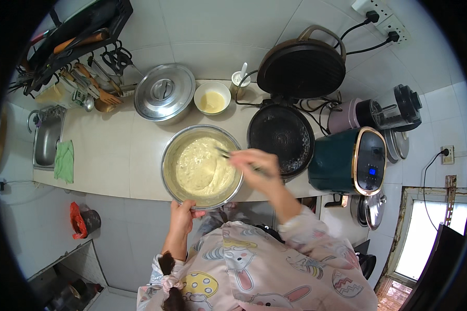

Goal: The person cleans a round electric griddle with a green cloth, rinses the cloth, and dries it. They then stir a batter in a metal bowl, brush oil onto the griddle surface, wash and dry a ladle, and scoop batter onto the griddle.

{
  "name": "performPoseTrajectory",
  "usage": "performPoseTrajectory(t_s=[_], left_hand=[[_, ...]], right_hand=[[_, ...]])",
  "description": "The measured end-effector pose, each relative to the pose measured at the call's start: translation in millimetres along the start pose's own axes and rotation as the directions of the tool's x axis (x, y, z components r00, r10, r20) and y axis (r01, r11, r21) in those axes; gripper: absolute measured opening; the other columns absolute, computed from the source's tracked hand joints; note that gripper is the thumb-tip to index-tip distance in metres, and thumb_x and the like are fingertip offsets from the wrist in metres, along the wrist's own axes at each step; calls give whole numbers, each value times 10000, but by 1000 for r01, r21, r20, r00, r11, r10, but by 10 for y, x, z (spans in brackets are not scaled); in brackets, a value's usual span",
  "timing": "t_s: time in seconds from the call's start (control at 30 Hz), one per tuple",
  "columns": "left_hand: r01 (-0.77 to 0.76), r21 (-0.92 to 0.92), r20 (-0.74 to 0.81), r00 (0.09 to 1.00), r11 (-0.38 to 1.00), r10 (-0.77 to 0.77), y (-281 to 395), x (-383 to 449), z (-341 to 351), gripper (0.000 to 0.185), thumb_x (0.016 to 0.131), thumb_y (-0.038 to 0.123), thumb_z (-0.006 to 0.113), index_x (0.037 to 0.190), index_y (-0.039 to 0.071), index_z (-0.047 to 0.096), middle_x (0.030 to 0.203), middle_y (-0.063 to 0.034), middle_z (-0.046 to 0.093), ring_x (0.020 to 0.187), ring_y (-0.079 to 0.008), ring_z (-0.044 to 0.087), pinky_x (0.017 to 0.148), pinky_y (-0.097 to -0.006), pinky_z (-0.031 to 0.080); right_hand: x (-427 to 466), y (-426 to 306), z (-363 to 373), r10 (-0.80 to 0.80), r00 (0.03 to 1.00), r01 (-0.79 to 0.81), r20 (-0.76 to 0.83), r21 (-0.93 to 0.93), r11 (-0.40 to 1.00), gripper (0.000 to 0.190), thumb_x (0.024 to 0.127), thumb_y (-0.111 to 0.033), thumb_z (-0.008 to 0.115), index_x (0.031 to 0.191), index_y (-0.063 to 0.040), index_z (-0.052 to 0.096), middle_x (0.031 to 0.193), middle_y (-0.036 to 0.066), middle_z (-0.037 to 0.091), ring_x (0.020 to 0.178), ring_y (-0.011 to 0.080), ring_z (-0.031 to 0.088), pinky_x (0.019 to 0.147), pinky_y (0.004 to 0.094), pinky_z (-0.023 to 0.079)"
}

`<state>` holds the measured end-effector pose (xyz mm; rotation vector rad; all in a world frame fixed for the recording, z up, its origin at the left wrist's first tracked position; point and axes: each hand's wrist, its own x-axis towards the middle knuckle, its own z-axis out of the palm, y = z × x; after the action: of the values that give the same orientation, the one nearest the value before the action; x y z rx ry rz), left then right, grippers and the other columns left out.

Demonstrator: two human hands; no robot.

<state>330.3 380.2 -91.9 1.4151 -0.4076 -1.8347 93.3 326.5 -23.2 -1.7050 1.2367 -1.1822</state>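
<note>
A wide stainless steel bowl (166,182) sits at the counter's front edge, holding thick pale yellow batter (200,165). My left hand (183,217) grips its near rim, thumb on top and fingers curled underneath. Over the right side of the bowl, my right hand (258,167) is closed around a thin dark utensil (222,152), whose tip reaches down to the batter. Motion blurs both hand and utensil, so its exact kind is unclear. Just to the right stands an electric griddle, its lid (301,70) raised and its round black lower plate (280,136) exposed.
Behind the bowl stand a lidded metal pot (164,91), a small bowl of yellowish liquid (212,102) and a jar with a white spoon (240,79). A green appliance (332,161) and blender (346,114) occupy the right. A green cloth (64,161) hangs by the sink (48,136).
</note>
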Motion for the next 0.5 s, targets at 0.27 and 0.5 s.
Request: performPoseTrajectory(t_s=[0.27, 0.5], left_hand=[[-37, 56, -39, 998, 998, 40, 157, 8, -57, 424, 762, -4, 447, 1168, -118, 403, 940, -220, 603, 638, -266, 649, 446, -270, 557], [-30, 60, -28, 999, 998, 32, 215, 65, 30, 426, 764, -1, 448, 1175, -102, 398, 956, -206, 602, 647, -259, 649, 450, -269, 553]], right_hand=[[66, 79, -8, 172, 985, -168, -36, 86, 982, 54, 814, -29, 605, 804, -14, 657, 952, 138, 659, 875, 248, 648, 761, 316, 511], [-60, 198, -162, 428, 904, -413, 8, 280, 867, 66, 777, 18, 627, 792, -11, 684, 843, 111, 687, 768, 161, 661, 694, 274, 527]])
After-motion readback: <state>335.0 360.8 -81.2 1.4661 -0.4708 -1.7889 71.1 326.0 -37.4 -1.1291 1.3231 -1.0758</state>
